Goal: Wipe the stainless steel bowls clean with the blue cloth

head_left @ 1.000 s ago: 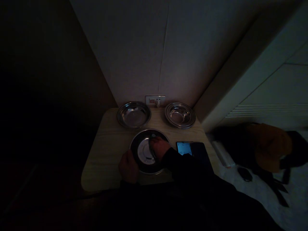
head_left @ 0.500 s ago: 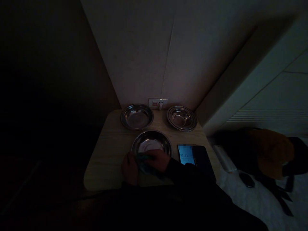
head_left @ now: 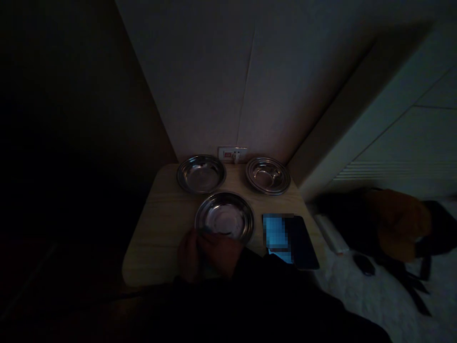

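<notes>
In the dim head view, my left hand [head_left: 188, 257] and my right hand [head_left: 223, 252] meet at the near rim of a shiny metal bowl [head_left: 245, 209]. Both are closed, fingertips together, around a dark greenish limp piece [head_left: 204, 230]. Most of it is hidden by my fingers, and its kind cannot be made out. A thin dark sliver shows by my right fingers, over the bowl's near side. Small specks appear on the bowl's bottom.
Behind stand another metal bowl [head_left: 202, 175] at left and a stack of metal bowls [head_left: 267, 176] at right, on a wooden table [head_left: 150, 238]. A lit phone [head_left: 276, 233] lies on a dark tablet-like slab [head_left: 303, 243]. A wall socket [head_left: 232, 154] and a bag-like heap [head_left: 400, 224] are beyond.
My right hand has drawn back toward me and closer to my left hand. The greenish piece, which showed more before, is now mostly covered. The view shifted slightly.
</notes>
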Motion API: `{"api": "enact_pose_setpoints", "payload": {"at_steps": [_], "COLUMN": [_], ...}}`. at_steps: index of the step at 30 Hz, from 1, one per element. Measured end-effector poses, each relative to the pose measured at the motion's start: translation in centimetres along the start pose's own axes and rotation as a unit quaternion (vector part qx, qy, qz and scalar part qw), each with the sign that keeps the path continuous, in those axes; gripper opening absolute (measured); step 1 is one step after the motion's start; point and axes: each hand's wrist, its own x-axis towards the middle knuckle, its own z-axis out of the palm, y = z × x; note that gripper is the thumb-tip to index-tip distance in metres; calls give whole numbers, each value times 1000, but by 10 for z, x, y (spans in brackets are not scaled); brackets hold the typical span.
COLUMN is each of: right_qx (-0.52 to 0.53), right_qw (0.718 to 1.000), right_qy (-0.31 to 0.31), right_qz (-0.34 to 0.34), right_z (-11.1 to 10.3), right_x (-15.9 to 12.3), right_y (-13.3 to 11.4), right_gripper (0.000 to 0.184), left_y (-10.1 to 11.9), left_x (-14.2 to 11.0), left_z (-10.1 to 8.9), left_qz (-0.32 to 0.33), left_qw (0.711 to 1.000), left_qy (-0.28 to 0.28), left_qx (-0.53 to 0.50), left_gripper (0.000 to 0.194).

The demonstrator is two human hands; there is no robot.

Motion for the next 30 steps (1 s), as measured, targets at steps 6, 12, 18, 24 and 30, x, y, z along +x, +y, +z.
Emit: {"api": "enact_pose_setpoints", "payload": {"at_steps": [6, 12, 18, 24, 30], "right_qx": [-56, 18, 15, -135, -197], "right_qw": [995, 997, 998, 986, 979], "right_qy": [-73, -65, -50, -54, -39], "right_qz": [-24, -22, -47, -79, -41], "right_z": [-29, -23, -13, -52, -49], "right_x": [-49, -40, -36, -41, -5], "right_y": [27, 22, 13, 82, 91], "right_gripper": [37, 35, 37, 26, 25], "left_y": [-1, 8, 18, 26, 29], "left_x": [-2, -2, 5, 11, 10], "left_z": [5, 6, -12, -14, -10], "left_qz": [-16, 0, -2, 93, 89], "left_qw": [1000, 1000, 996, 991, 989], "left_qy": [-24, -16, -9, -61, -62], "left_qx": [-5, 24, 92, 76, 100], "left_gripper": [41, 36, 36, 36, 39]}}
